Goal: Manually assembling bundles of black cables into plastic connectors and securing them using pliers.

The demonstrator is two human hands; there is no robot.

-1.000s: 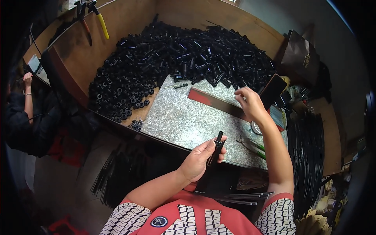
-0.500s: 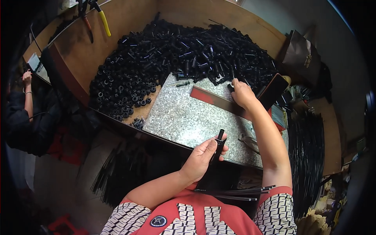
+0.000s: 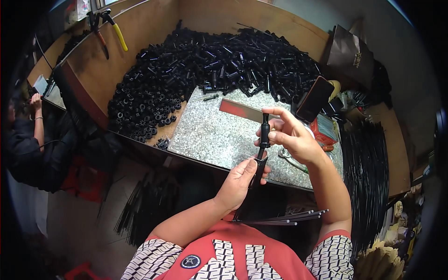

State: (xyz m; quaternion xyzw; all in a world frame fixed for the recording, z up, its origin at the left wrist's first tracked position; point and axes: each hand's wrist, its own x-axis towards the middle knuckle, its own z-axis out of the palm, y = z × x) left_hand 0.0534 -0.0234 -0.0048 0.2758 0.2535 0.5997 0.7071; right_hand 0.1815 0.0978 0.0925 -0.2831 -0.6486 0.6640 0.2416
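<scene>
My left hand (image 3: 236, 185), closed in front of my body, grips a black tube (image 3: 258, 173) that slants upward. My right hand (image 3: 297, 141) pinches a dark cylindrical plastic piece (image 3: 264, 134) with a narrow top, thumb and fingers around it. This piece stands in line just above the tube's upper end; whether it is seated on it I cannot tell. Behind both hands lies a speckled metal sheet (image 3: 196, 133). On it rests a flat bar (image 3: 239, 110) with red paint. A big heap of black plastic parts (image 3: 221, 58) rises beyond.
Small black rings (image 3: 140, 109) lie at left. A phone (image 3: 315, 99), a red box (image 3: 325, 130) and a metal tool (image 3: 291, 161) are at right. Long black rods (image 3: 366, 186) hang beside the bench; more rods (image 3: 284, 219) cross my lap. Another person (image 3: 35, 135) sits far left.
My right hand has come back from the heap toward my left hand, bringing a black plastic piece over the tube. My left hand has barely moved.
</scene>
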